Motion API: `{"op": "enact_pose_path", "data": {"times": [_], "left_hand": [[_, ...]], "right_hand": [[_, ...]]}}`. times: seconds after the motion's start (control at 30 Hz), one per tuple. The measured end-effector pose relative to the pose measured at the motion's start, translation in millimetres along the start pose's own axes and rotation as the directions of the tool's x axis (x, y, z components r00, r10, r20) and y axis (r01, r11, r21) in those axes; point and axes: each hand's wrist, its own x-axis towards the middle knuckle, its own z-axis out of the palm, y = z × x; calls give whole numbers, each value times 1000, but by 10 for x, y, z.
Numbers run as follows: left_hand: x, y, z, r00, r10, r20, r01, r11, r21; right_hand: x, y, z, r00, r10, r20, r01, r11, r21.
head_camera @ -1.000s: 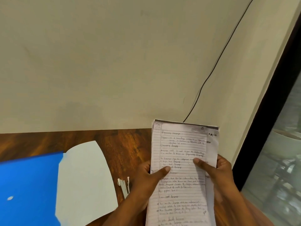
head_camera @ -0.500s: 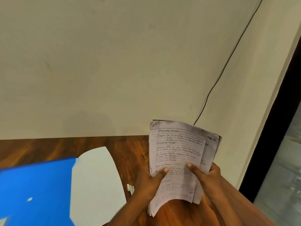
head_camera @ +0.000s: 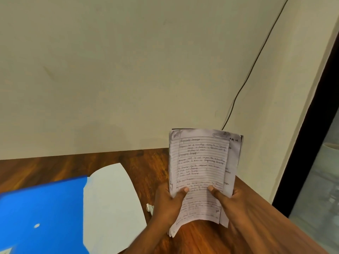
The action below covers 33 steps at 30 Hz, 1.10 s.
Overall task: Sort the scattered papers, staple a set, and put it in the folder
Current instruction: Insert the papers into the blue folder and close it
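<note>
A stack of handwritten lined papers (head_camera: 201, 165) stands nearly upright above the wooden table (head_camera: 143, 162), at the right. My left hand (head_camera: 167, 204) grips its lower left edge, thumb on the front sheet. My right hand (head_camera: 229, 202) grips the lower right edge, thumb also on the front. The sheets are slightly uneven, with back pages showing at the right side. An open blue folder (head_camera: 42, 208) with a pale inner flap (head_camera: 110, 202) lies on the table at the lower left. A small white stapler (head_camera: 150, 208) peeks out beside my left wrist, mostly hidden.
A plain cream wall (head_camera: 128, 70) rises right behind the table. A thin black cable (head_camera: 253, 70) runs down it to behind the papers. A dark frame (head_camera: 311, 134) and a glass pane stand at the far right, past the table's right edge.
The paper stack dipped and tilted down half a second ago, then came back up straighter. Both hands kept their hold and slid lower on the stack. The view shifted slightly.
</note>
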Motion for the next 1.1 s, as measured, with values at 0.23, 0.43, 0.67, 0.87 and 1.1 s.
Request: {"op": "enact_pose_path", "data": {"times": [0.23, 0.43, 0.67, 0.87, 1.1], "left_hand": [[-20, -76, 11, 1000, -16, 9, 16, 999, 29], [-17, -105, -10, 989, -151, 1, 147, 962, -229], [-146, 45, 43, 967, -236, 95, 241, 731, -638], [-167, -9, 239, 953, -283, 105, 272, 659, -701], [-166, -100, 186, 961, -269, 57, 221, 633, -742]], "right_hand": [[-45, 33, 22, 1000, 22, 15, -22, 999, -31], [-87, -112, -139, 985, 107, 136, -95, 991, -94], [-212, -191, -287, 962, 177, 209, -233, 929, 286], [-428, -96, 92, 997, 34, 62, -62, 846, 529], [-303, 55, 88, 991, 127, 49, -135, 867, 480]]}}
